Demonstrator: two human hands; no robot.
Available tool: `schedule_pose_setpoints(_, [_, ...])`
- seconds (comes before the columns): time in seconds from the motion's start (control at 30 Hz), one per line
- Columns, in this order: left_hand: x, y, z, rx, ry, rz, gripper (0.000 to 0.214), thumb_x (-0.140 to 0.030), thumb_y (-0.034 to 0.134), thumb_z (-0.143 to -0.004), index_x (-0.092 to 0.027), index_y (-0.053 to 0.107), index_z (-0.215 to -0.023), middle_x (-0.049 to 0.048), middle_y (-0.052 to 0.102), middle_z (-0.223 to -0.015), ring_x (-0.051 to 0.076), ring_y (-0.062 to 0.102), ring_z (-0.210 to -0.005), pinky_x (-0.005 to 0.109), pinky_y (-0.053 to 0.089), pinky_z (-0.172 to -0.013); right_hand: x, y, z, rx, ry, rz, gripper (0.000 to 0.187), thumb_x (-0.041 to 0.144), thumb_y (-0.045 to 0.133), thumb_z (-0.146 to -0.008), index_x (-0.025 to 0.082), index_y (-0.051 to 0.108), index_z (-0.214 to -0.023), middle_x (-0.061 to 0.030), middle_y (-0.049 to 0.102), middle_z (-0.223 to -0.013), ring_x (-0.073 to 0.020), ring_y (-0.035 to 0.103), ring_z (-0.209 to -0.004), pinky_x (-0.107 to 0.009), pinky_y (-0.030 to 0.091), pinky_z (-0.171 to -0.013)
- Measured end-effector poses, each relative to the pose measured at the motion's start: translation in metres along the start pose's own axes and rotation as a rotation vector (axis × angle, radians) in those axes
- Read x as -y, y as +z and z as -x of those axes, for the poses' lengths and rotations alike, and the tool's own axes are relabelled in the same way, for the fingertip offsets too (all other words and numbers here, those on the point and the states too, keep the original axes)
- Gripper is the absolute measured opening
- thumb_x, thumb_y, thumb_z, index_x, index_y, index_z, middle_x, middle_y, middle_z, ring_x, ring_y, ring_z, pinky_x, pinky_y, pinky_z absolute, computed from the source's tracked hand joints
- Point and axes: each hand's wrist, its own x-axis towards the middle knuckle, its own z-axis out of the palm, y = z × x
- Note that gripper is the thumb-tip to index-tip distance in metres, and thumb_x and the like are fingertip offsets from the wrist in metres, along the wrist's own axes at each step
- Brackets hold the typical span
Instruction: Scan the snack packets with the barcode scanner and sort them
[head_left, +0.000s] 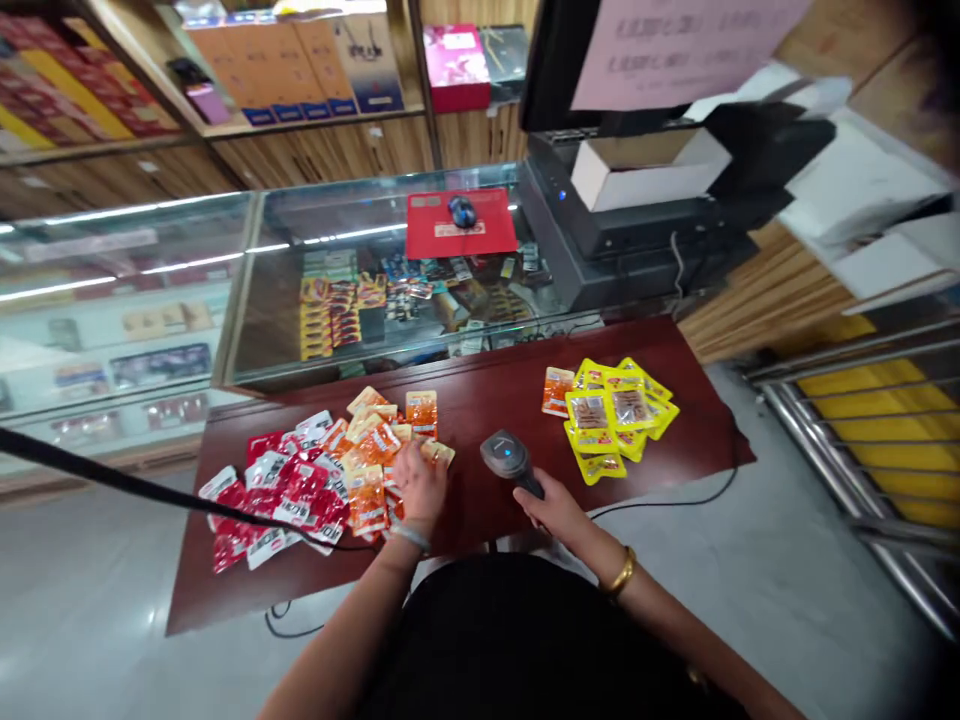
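My right hand [553, 503] is wrapped round the handle of a dark grey handheld barcode scanner [504, 455], whose head points away from me over the table. My left hand [420, 487] is down on the right side of a loose pile of orange snack packets [367, 497]. Its fingers are curled over an orange packet [437, 453] there, with the fingertips partly hidden. Left of this pile, and touching it, lie many red and white packets [304, 490]. To the right of the scanner is a heap of yellow packets [630, 408], with a single orange packet [557, 391] against its left edge.
The dark red table [495, 370] abuts a glass display counter [281, 300]. On the counter are a red mat [424, 235], a computer mouse [462, 211] and a black till machine [570, 240]. A black cable [150, 485] crosses at left. A metal rack [825, 450] stands right.
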Motion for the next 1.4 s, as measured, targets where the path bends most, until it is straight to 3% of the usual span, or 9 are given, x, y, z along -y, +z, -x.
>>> schedule_pose_setpoints(0.13, [-0.093, 0.047, -0.026, 0.258, 0.292, 0.058, 0.038, -0.042, 0.054, -0.087, -0.021, 0.054, -0.118, 0.0131, 0.055, -0.122, 0.028, 0.048, -0.116, 0.041, 0.035, -0.100, -0.007, -0.032, 0.014, -0.148, 0.030, -0.064, 0.043, 0.051, 0.062, -0.081, 0.019, 0.053, -0.108, 0.0091, 0.045, -0.054, -0.0084, 0.040, -0.042, -0.020, 0.034, -0.040])
schedule_pose_setpoints(0.3, [-0.195, 0.110, -0.048, 0.429, 0.310, -0.051, 0.048, -0.048, 0.061, -0.081, -0.021, 0.055, -0.120, 0.0150, 0.053, -0.124, 0.031, 0.047, -0.114, 0.043, 0.037, -0.094, -0.021, -0.064, 0.032, -0.289, 0.061, -0.144, 0.050, 0.057, 0.061, -0.078, 0.019, 0.053, -0.110, 0.0098, 0.042, -0.051, -0.0100, 0.040, -0.041, -0.022, 0.035, -0.040])
schedule_pose_setpoints(0.43, [-0.236, 0.141, -0.051, 0.409, 0.293, -0.093, 0.056, -0.051, 0.066, -0.075, -0.016, 0.054, -0.117, 0.0181, 0.052, -0.124, 0.034, 0.044, -0.116, 0.045, 0.034, -0.094, -0.031, -0.079, 0.042, -0.353, 0.067, -0.185, 0.050, 0.058, 0.060, -0.079, 0.018, 0.053, -0.109, 0.0087, 0.045, -0.054, -0.0102, 0.042, -0.044, -0.023, 0.037, -0.044])
schedule_pose_setpoints(0.57, [-0.247, 0.152, -0.048, 0.434, 0.333, -0.113, 0.043, -0.044, 0.066, -0.076, -0.016, 0.056, -0.106, 0.0190, 0.051, -0.126, 0.034, 0.044, -0.119, 0.043, 0.033, -0.095, -0.036, -0.086, 0.046, -0.377, 0.081, -0.189, 0.048, 0.056, 0.059, -0.080, 0.018, 0.052, -0.109, 0.0084, 0.046, -0.054, -0.0099, 0.042, -0.044, -0.022, 0.036, -0.044])
schedule_pose_setpoints(0.73, [-0.229, 0.138, -0.049, 0.521, 0.252, -0.130, 0.036, -0.037, 0.065, -0.079, -0.015, 0.053, -0.106, 0.0157, 0.064, -0.105, 0.030, 0.058, -0.103, 0.037, 0.040, -0.086, -0.030, -0.088, 0.039, -0.350, 0.099, -0.165, 0.044, 0.054, 0.060, -0.080, 0.018, 0.052, -0.106, 0.0090, 0.045, -0.050, -0.0102, 0.042, -0.043, -0.021, 0.035, -0.042])
schedule_pose_setpoints(0.83, [-0.197, 0.120, -0.046, 0.574, 0.132, -0.006, 0.036, -0.033, 0.064, -0.081, -0.017, 0.049, -0.111, 0.0093, 0.068, -0.091, 0.023, 0.065, -0.086, 0.030, 0.042, -0.074, -0.019, -0.084, 0.027, -0.314, 0.090, -0.140, 0.045, 0.054, 0.062, -0.078, 0.019, 0.052, -0.105, 0.0092, 0.045, -0.050, -0.0099, 0.041, -0.041, -0.021, 0.035, -0.041])
schedule_pose_setpoints(0.93, [-0.157, 0.098, -0.039, 0.577, 0.038, 0.137, 0.032, -0.029, 0.064, -0.082, -0.020, 0.049, -0.108, 0.0053, 0.069, -0.091, 0.019, 0.066, -0.082, 0.026, 0.042, -0.069, -0.004, -0.073, 0.009, -0.232, 0.048, -0.111, 0.047, 0.054, 0.061, -0.079, 0.019, 0.050, -0.110, 0.0093, 0.046, -0.054, -0.0093, 0.041, -0.041, -0.021, 0.035, -0.041])
schedule_pose_setpoints(1.17, [-0.081, 0.050, -0.029, 0.514, -0.108, 0.181, 0.029, -0.023, 0.059, -0.083, -0.017, 0.049, -0.110, 0.0084, 0.068, -0.092, 0.019, 0.067, -0.084, 0.026, 0.044, -0.070, 0.024, -0.027, -0.031, 0.007, -0.043, 0.041, 0.044, 0.049, 0.060, -0.084, 0.017, 0.053, -0.114, 0.0072, 0.048, -0.058, -0.0094, 0.043, -0.044, -0.023, 0.037, -0.044])
schedule_pose_setpoints(1.4, [-0.011, 0.000, -0.017, 0.352, -0.255, 0.239, 0.036, -0.030, 0.066, -0.078, -0.019, 0.051, -0.109, 0.0069, 0.067, -0.093, 0.020, 0.065, -0.085, 0.029, 0.045, -0.074, 0.030, 0.030, -0.045, 0.197, -0.055, 0.118, 0.045, 0.050, 0.060, -0.084, 0.016, 0.054, -0.112, 0.0060, 0.047, -0.059, -0.0094, 0.041, -0.045, -0.023, 0.035, -0.043])
